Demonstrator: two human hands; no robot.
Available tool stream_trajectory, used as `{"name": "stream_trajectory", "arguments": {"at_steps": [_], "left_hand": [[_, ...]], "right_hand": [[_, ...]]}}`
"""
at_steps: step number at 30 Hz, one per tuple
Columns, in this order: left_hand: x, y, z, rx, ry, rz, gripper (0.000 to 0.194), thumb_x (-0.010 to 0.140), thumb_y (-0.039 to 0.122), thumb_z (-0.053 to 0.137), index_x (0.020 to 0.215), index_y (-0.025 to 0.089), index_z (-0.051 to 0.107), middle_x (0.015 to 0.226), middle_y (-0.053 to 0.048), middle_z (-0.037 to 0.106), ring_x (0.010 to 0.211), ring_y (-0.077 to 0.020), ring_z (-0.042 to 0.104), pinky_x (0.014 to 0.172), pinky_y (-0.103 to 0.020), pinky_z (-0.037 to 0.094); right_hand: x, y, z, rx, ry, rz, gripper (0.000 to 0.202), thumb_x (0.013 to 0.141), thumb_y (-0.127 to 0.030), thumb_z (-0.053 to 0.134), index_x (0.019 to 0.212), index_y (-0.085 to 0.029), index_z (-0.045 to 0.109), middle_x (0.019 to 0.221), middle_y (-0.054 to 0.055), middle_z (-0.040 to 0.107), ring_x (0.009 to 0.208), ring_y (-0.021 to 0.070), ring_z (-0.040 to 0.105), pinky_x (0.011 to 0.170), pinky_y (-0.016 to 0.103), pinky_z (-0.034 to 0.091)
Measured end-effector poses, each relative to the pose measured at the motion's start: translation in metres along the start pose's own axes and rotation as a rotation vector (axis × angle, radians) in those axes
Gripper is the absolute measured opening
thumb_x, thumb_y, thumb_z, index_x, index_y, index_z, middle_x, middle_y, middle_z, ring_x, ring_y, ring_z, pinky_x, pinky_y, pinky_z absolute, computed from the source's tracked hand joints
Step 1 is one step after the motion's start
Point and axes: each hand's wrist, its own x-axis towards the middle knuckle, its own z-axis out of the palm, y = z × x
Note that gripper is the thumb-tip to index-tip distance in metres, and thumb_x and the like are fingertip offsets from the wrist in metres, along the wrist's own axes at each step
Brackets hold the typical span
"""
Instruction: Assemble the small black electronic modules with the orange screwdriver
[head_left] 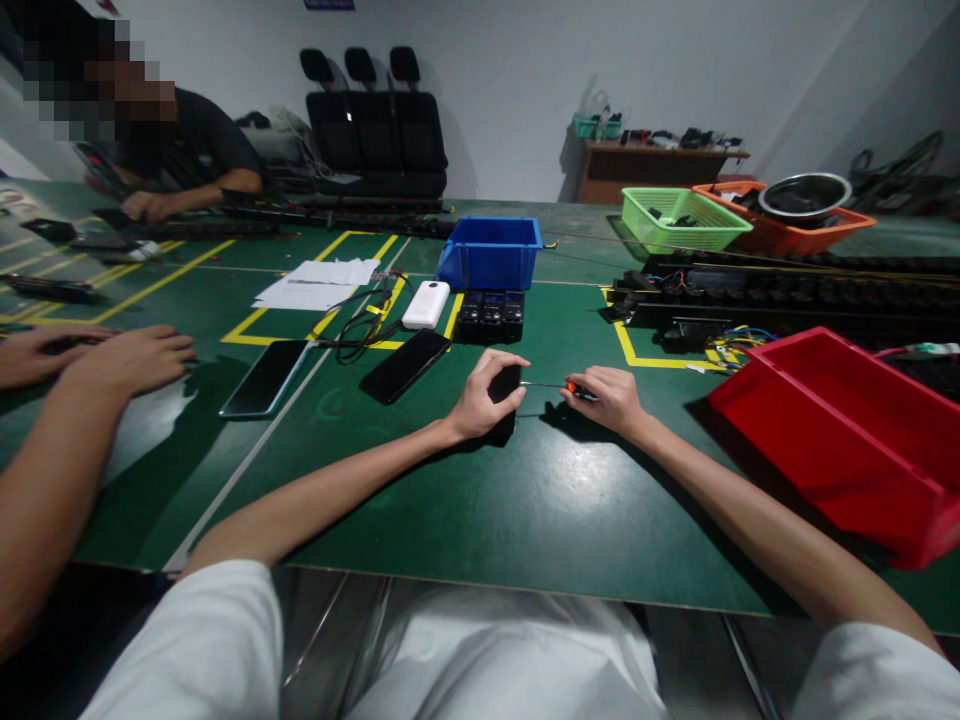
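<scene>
My left hand [484,398] is closed around a black block-like part [505,386], holding it just over the green table. A screwdriver [545,384] with an orange-and-dark handle is gripped in my right hand [606,398]. Its thin metal shaft points left, and the tip reaches the right side of the black part; whether it sits in a screw cannot be made out. Beyond my left hand stands a group of similar black parts [491,316]. A dark phone [406,366] lies left of that hand.
Behind the black parts is a blue bin [495,252]; a red bin [840,430] stands at right. A white power bank [426,304], cables, papers [315,284] and another phone [265,379] lie left. A neighbour's hands [127,360] rest at far left. Black rail assemblies [780,295] occupy the right.
</scene>
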Motion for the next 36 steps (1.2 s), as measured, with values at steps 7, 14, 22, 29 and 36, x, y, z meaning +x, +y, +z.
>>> {"name": "stream_trajectory", "arguments": {"at_steps": [7,14,22,29,36], "left_hand": [[0.000,0.000,0.000,0.004,0.003,0.010,0.031,0.084,0.025,0.059,0.115,0.021,0.056,0.109,-0.007,0.055,0.106,-0.0207,0.054,0.095,-0.040,0.047],[0.000,0.000,0.000,0.007,0.005,0.010,0.031,0.084,0.026,0.059,0.115,0.022,0.056,0.108,-0.007,0.056,0.105,-0.0208,0.055,0.095,-0.041,0.047],[0.000,0.000,0.001,-0.010,0.007,0.010,0.032,0.084,0.026,0.060,0.116,0.022,0.056,0.109,-0.007,0.055,0.106,-0.0207,0.054,0.095,-0.040,0.047],[-0.001,-0.001,0.000,0.005,0.028,-0.013,0.032,0.085,0.025,0.058,0.117,0.021,0.055,0.111,-0.007,0.055,0.106,-0.0200,0.054,0.096,-0.039,0.046],[0.000,-0.001,0.001,0.018,0.031,-0.041,0.033,0.084,0.025,0.060,0.117,0.022,0.055,0.109,-0.007,0.054,0.105,-0.0202,0.054,0.095,-0.039,0.047]], "right_hand": [[0.000,0.000,-0.001,-0.012,-0.012,-0.003,0.019,0.088,-0.038,0.061,0.087,-0.020,0.069,0.068,0.004,0.069,0.059,0.0144,0.060,0.059,0.027,0.042],[-0.001,0.001,0.001,0.012,0.006,0.003,0.019,0.088,-0.038,0.062,0.089,-0.021,0.070,0.069,0.004,0.069,0.061,0.0145,0.060,0.059,0.028,0.042],[0.001,0.006,-0.011,-0.103,-0.036,-0.076,0.020,0.088,-0.039,0.063,0.097,-0.024,0.072,0.063,0.002,0.065,0.057,0.0128,0.055,0.054,0.029,0.035],[0.021,-0.011,-0.027,0.084,-0.039,0.056,0.023,0.083,-0.044,0.068,0.088,-0.022,0.073,0.069,0.004,0.070,0.061,0.0149,0.061,0.057,0.028,0.044],[0.034,-0.016,-0.030,0.824,0.161,0.824,0.031,0.086,-0.047,0.060,0.082,-0.018,0.070,0.069,0.004,0.069,0.052,0.0146,0.060,0.042,0.025,0.045]]}}
